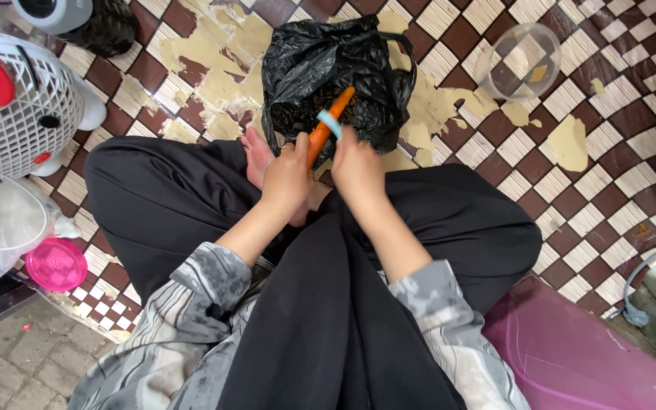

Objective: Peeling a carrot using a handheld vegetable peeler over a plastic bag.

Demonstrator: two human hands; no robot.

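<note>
While the person sits cross-legged on the worn brown-and-cream checkered floor covering (609,144), both bare hands are up over the lap with a long orange carrot (328,125) between them. The left hand (286,178) is wrapped round the carrot's lower, thicker end, fingers curled shut on it, so that end is pretty much buried in the fist and you only see the carrot poking out above the knuckles. It tilts up and to the right, with the thin tip sitting over the open mouth of a crumpled black plastic bag (335,72) just past the knees. The right hand (357,168) is closed round a small light-blue peeler (329,123), whose head lies across the carrot about halfway along, touching it; the grip itself is hidden under the fingers, so how it's pinched can't really be made out. A bare foot (256,156) peeks out just left of the left hand, near the bag. Off to the upper right, well apart from the hands, there's a clear round plastic container (524,62) on the floor. On the left is a white mesh basket shaped like a cat with a red bow (13,114), and below it a pink round lid (56,264).
</note>
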